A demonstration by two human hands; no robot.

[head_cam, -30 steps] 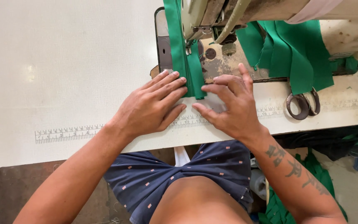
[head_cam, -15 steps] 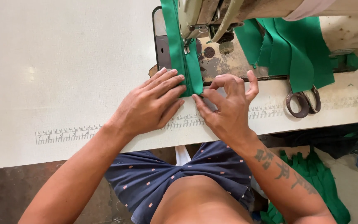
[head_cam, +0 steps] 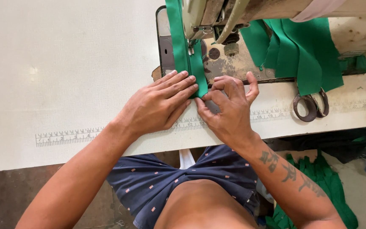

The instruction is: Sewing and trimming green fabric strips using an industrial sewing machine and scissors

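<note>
A narrow green fabric strip (head_cam: 183, 46) runs from the table's far edge under the sewing machine's presser foot (head_cam: 195, 36) and toward me. My left hand (head_cam: 159, 106) lies flat on the strip's near end, fingers spread across it. My right hand (head_cam: 229, 108) sits just to the right, fingers curled, with thumb and fingertips pinching the strip's near right edge. The two hands almost touch at the strip.
The sewing machine head (head_cam: 250, 10) spans the top. Several green fabric pieces (head_cam: 301, 51) drape over its bed at right. Scissors (head_cam: 310, 106) lie on the white table (head_cam: 64, 63) near a printed ruler (head_cam: 73, 136). More green fabric (head_cam: 323, 186) lies on the floor at right.
My right hand went from lying flat with spread fingers to curled, pinching the strip's edge. The left hand stayed pressed on the strip, which has fed slightly forward.
</note>
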